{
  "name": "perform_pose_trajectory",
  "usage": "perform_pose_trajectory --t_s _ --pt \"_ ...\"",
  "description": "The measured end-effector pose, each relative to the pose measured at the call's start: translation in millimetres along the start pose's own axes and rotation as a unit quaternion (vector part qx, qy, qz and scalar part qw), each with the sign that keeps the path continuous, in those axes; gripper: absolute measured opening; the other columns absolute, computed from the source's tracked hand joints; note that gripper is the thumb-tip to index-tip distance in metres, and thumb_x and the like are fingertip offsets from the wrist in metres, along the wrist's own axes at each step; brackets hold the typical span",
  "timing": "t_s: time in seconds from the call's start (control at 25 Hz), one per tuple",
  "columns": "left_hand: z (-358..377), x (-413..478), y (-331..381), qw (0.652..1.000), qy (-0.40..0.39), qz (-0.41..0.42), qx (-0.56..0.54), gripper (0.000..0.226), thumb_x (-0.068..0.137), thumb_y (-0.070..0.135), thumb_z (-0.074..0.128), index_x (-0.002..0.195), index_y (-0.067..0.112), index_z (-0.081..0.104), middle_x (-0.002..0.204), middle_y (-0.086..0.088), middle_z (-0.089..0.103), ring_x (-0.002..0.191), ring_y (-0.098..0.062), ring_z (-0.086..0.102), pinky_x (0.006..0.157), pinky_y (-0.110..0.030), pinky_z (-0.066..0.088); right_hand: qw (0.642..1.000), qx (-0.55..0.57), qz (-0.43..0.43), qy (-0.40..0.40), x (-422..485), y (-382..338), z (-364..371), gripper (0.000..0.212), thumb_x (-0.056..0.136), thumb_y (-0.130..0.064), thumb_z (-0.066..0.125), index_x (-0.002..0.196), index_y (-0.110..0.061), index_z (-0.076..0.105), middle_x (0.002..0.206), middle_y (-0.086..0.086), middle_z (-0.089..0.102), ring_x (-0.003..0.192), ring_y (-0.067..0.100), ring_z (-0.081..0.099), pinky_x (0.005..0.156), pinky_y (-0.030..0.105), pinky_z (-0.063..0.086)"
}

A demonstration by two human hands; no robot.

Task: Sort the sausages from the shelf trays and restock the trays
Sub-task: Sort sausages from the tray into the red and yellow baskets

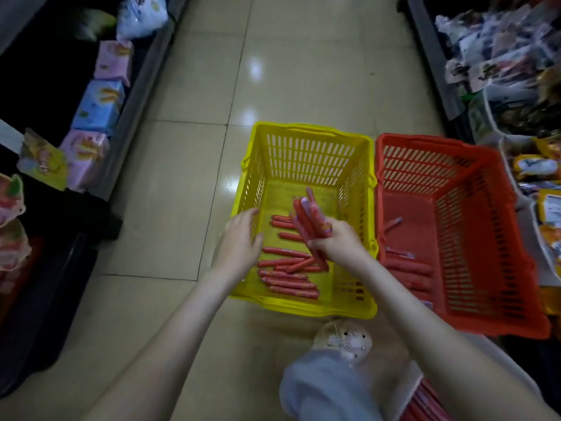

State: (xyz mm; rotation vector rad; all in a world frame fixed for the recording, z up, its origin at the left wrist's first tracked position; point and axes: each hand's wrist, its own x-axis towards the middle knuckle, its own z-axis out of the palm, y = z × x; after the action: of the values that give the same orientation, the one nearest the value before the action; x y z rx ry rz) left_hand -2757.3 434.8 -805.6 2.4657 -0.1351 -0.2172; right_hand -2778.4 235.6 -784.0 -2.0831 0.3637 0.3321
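— Where are the sausages?
— A bundle of sausages [309,221] sits mid-frame in the right hand [337,243], fingers curled tight round it, above the yellow basket [309,128]. Loose sausages [287,276] lie on its floor.
— The left hand [239,241]?
— Fingers relaxed, slightly apart, holding nothing, by the basket's left wall.
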Motion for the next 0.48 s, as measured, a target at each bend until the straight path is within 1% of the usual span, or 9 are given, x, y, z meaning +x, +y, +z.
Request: perform_pose_trajectory --t_s 0.04,0.08,0.12,0.2,0.24,0.28,0.36,0.44,0.48 --pt "12.8 4.5 -18.9 0.997 -0.012 0.011 0.071 0.054 0.090 0.019 0.059 0.140 0.011 0.040 0.143 -0.010 0.044 0.136 -0.026 0.034 0.113 -0.039 0.024 0.996 -0.079 -0.012 -0.026 18.0 17.8 15.0 0.033 0.073 -0.003 0.073 0.103 -0.016 0.069 0.087 0.002 0.068 0.084 0.011 0.062 0.064 0.025 0.038" --pt "25.1 6.4 -35.2 0.989 -0.030 0.028 0.143 0.061 0.088 0.022 0.061 0.143 0.010 0.037 0.148 -0.011 0.037 0.141 -0.026 0.027 0.116 -0.042 0.016 0.989 -0.136 -0.021 -0.060 34.4 36.2 31.6 0.037 0.075 -0.006 0.072 0.110 -0.016 0.068 0.096 0.005 0.070 0.093 0.016 0.063 0.068 0.028 0.038" --pt "38.6 6.8 -49.9 0.974 -0.036 0.057 0.218 0.067 0.084 0.027 0.065 0.143 0.010 0.038 0.150 -0.011 0.036 0.143 -0.027 0.025 0.117 -0.046 0.012 0.977 -0.186 -0.026 -0.098 49.5 54.2 48.1 0.037 0.077 -0.010 0.070 0.113 -0.017 0.066 0.104 0.008 0.070 0.100 0.021 0.063 0.071 0.028 0.040" --pt "59.7 3.4 -68.1 0.932 -0.032 0.116 0.341 0.074 0.074 0.036 0.072 0.138 0.008 0.047 0.146 -0.013 0.042 0.139 -0.028 0.033 0.114 -0.056 0.013 0.946 -0.274 -0.029 -0.170 71.4 84.3 77.7 0.034 0.082 -0.016 0.065 0.115 -0.018 0.061 0.114 0.013 0.066 0.108 0.028 0.060 0.079 0.030 0.044" --pt "65.1 1.8 -71.3 0.915 -0.028 0.134 0.381 0.074 0.072 0.038 0.071 0.136 0.008 0.049 0.145 -0.013 0.044 0.138 -0.028 0.036 0.112 -0.058 0.012 0.931 -0.306 -0.022 -0.196 77.8 95.4 88.0 0.039 0.083 -0.015 0.062 0.121 -0.019 0.055 0.122 0.013 0.062 0.112 0.029 0.058 0.085 0.032 0.046" --pt "68.3 1.6 -73.2 0.903 -0.019 0.139 0.406 0.074 0.072 0.041 0.068 0.137 0.009 0.049 0.145 -0.013 0.043 0.138 -0.028 0.035 0.112 -0.059 0.010 0.918 -0.332 -0.017 -0.215 81.4 103.2 95.9 0.048 0.084 -0.012 0.059 0.130 -0.020 0.048 0.132 0.013 0.055 0.117 0.029 0.055 0.092 0.033 0.046" --pt "69.7 4.6 -69.1 0.902 0.000 0.121 0.414 0.072 0.074 0.042 0.065 0.137 0.011 0.049 0.146 -0.014 0.042 0.140 -0.030 0.032 0.112 -0.059 0.005 0.895 -0.390 -0.032 -0.215 83.6 108.0 102.9 0.063 0.085 -0.005 0.056 0.143 -0.018 0.034 0.147 0.010 0.039 0.128 0.030 0.045 0.103 0.035 0.040" --pt "74.2 5.7 -57.4 0.909 0.009 0.106 0.403 0.066 0.072 0.038 0.069 0.131 0.011 0.055 0.144 -0.017 0.044 0.139 -0.035 0.032 0.111 -0.060 0.002 0.895 -0.407 -0.073 -0.166 76.6 98.4 96.7 0.063 0.087 -0.004 0.053 0.145 -0.013 0.030 0.147 0.009 0.038 0.132 0.028 0.039 0.107 0.033 0.034" --pt "77.8 4.6 -48.5 0.917 0.005 0.100 0.386 0.064 0.071 0.035 0.072 0.128 0.011 0.058 0.142 -0.018 0.046 0.137 -0.036 0.034 0.111 -0.061 0.003 0.903 -0.396 -0.098 -0.139 69.7 90.8 87.4 0.061 0.088 -0.004 0.051 0.145 -0.011 0.031 0.145 0.009 0.040 0.133 0.026 0.038 0.107 0.032 0.032"
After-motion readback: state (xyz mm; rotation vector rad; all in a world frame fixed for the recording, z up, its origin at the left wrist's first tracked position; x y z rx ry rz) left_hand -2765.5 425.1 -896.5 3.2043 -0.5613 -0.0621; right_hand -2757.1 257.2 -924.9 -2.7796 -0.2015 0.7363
